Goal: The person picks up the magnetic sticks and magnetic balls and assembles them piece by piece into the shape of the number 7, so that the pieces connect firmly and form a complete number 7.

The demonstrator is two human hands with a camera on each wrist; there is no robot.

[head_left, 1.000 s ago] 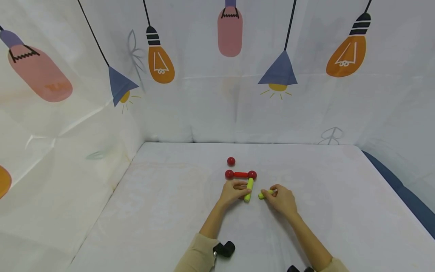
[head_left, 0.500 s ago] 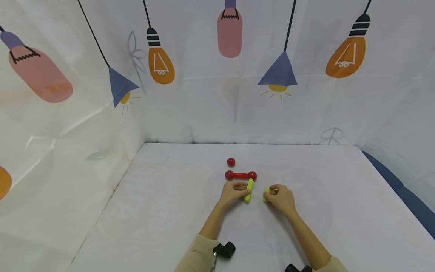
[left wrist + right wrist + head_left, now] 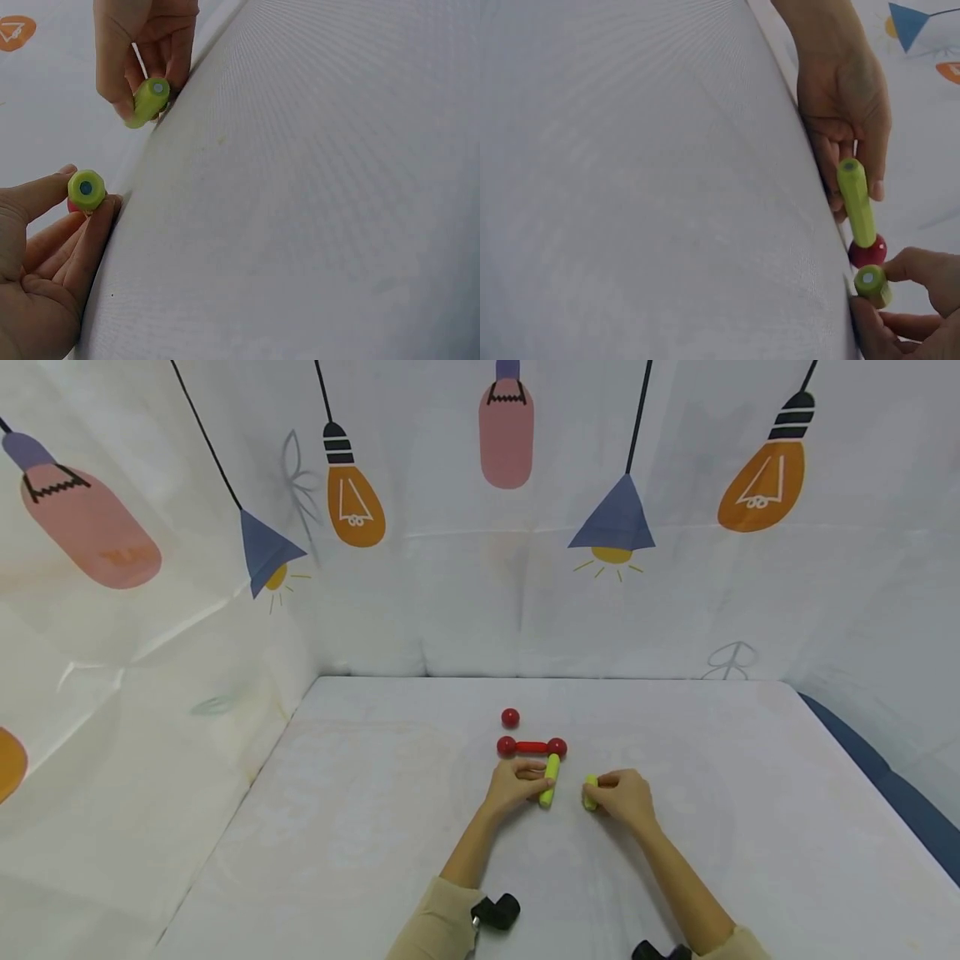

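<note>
Between thumb and fingers, my left hand pinches a yellow-green rod. The rod's far end meets a red ball. A red rod links that ball to a second red ball on the left. To the right, my right hand pinches another yellow-green rod, apart from the first. Round grey inserts show in the ends of both rods in the wrist views; the left wrist view catches the near end of the first rod.
A loose red ball lies behind the joined pieces on the white table. A white sheet printed with lamps hangs behind and at the left. Dark blue material shows beyond the table's right edge.
The right hand has turned its yellow-green rod from lying sideways to pointing away from me, and shifted it slightly right. The left hand and the joined pieces stay in place.
</note>
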